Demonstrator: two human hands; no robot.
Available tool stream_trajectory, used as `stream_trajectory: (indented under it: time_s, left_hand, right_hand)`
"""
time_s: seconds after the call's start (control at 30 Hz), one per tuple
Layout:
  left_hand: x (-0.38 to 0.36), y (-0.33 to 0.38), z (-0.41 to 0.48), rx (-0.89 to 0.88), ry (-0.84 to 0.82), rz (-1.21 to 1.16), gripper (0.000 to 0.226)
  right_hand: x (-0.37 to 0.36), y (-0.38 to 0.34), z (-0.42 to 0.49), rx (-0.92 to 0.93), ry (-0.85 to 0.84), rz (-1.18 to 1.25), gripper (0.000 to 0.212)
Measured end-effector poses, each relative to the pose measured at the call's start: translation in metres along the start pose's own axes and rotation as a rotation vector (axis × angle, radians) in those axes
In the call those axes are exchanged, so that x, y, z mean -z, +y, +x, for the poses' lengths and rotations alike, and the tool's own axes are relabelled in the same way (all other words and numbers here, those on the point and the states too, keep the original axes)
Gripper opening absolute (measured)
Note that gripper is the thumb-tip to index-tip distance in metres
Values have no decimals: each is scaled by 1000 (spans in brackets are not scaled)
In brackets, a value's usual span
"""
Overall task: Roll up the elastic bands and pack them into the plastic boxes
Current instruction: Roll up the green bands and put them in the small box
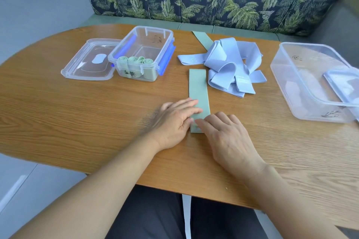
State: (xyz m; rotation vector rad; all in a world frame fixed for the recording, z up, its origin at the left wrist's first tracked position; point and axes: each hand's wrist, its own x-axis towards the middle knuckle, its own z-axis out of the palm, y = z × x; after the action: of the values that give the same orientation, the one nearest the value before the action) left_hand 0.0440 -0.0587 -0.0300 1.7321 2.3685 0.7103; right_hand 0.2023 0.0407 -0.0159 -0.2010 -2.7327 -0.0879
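Both hands are working the near end of the green band (199, 91). The left hand (174, 122) is lying flat, straight fingers pressing down across the strip. The right hand (227, 137) is touching the same end from the other side, fingers stretched out too, neither one curling round anything as far as the view shows. The band is lying flat on the wooden table (77, 112) with its long axis running straight away from the person, so the roll probably has to go forward, away from the body, and both hands are about equally near. It's looking like a thin, matte, floppy strip with square ends. Just past its far end, a tangled heap of pale blue bands (229, 64) is sprawling, with another green strip (203, 40) poking out behind. Off left, the small clear box (165, 33) with blue clips is holding a few green rolls (134, 60), its lid (91, 60) lying alongside. Off right, a bigger clear box (291, 75) is sitting, contents hard to tell.
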Motion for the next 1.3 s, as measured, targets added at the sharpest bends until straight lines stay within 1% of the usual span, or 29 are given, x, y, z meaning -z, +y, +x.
stream_trajectory:
  time_s: [0.1,0.37,0.57,0.7,0.8,0.9,1.0,1.1,1.2,1.3]
  left_hand:
    - [1,0,1,11,-1,-14,39]
    - [-3,-3,3,50,11,22,42]
    - [-4,-4,4,50,19,37,41]
    - [-4,-4,5,69,22,32,40]
    - [-5,-5,6,73,21,30,40]
    - [-3,-4,3,82,58,-35,40]
    - [1,-4,-4,88,87,-94,41]
    - [2,-5,-17,42,43,-91,40]
    - [5,-3,-28,3,-25,-38,37]
    - [8,3,-30,10,-88,40,40]
  right_hand:
    - [0,0,2,-15,1,11,22]
    - [-1,4,11,-36,8,-26,17]
    - [-8,13,19,-21,-18,-19,25]
    - [-9,16,20,3,-46,-14,26]
    - [-9,14,22,-14,-68,-1,24]
    - [-4,6,18,-10,-99,-12,22]
    - [7,-7,4,3,-128,-3,26]
    - [16,-17,-14,-22,-124,9,27]
    - [20,-24,-26,-39,-96,-17,23]
    - [23,-29,-28,-57,-78,-32,33]
